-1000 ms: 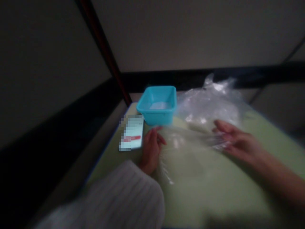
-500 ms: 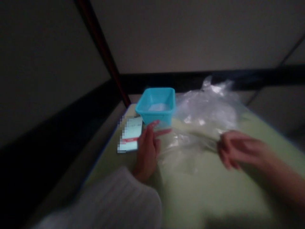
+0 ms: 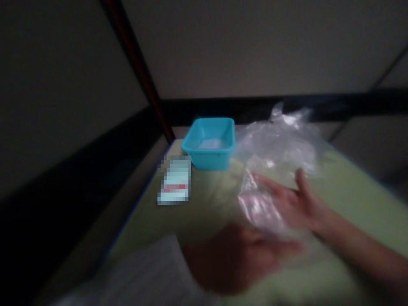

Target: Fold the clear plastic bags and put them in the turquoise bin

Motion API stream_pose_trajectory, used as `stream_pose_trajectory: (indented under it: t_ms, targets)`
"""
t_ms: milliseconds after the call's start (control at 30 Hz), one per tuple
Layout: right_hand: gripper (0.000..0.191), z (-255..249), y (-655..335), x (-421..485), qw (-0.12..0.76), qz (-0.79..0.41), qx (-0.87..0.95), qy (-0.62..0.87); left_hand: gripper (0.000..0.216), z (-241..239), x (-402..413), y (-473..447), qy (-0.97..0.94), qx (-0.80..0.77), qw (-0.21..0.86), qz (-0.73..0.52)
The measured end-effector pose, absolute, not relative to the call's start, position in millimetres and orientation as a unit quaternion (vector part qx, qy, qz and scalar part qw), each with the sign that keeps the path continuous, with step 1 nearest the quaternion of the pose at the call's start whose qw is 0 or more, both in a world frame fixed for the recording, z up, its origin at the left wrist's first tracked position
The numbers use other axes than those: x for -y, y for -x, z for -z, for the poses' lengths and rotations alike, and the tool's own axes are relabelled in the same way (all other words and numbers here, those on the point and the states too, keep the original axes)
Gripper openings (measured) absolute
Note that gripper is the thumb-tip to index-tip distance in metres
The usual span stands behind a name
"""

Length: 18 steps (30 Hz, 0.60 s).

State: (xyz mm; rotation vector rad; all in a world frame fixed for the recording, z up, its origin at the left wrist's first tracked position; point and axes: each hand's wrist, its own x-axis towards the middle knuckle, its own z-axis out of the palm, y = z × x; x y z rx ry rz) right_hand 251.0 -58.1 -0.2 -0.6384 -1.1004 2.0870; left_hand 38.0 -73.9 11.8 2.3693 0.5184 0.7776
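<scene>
A clear, shiny plastic bag (image 3: 259,208) is stretched between my two hands, crumpled and catching the light. My right hand (image 3: 299,206) is at its right side, fingers stretched out and thumb raised, with the film lying against the fingers. Nearer to me, my left hand (image 3: 239,257) is at the bag's lower edge, its back towards me. Motion smears its fingers, so their grip on the film cannot be made out. A pale ribbed sleeve (image 3: 149,276) covers the left forearm.
A turquoise plastic basket (image 3: 210,161) with something whitish inside stands at the back of the yellow-green table (image 3: 197,221). Left of it lies a lit phone (image 3: 175,180), partly pixelated. A heap of clear plastic bags (image 3: 283,140) is at the back right, near the wall (image 3: 255,51).
My left hand has come from beside the phone towards me and to the right. The bag has shifted right and bunched up. My right hand has opened, its fingers now spread.
</scene>
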Motion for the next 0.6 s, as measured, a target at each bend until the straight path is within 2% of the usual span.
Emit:
stream_pose_trajectory:
  t_ms: [100, 200, 400, 500, 600]
  targets:
    - [0.074, 4.2, -260.9, 43.7, 0.344, -0.781, 0.431, 0.294, 0.052, -5.6, 70.9, -40.0, -0.922, -0.108, 0.336, -0.157]
    - [0.06, 5.5, -269.9, 34.1, 0.372, -0.759, 0.422, 0.33, 0.061, -5.6, 69.5, -38.2, -0.913, -0.106, 0.382, -0.099]
    - [0.058, -3.2, -281.3, 32.2, 0.453, -0.645, 0.428, 0.442, 0.037, -10.0, 66.9, -42.1, -0.878, -0.086, 0.449, -0.143]
    - [0.041, -10.0, -291.0, 31.6, 0.496, -0.54, 0.488, 0.473, 0.027, -0.7, 61.1, -45.2, -0.859, -0.197, 0.413, -0.229]
    - [0.018, -18.2, -298.6, 34.2, 0.508, -0.444, 0.571, 0.467, 0.023, 10.8, 52.9, -44.3, -0.866, -0.256, 0.349, -0.25]
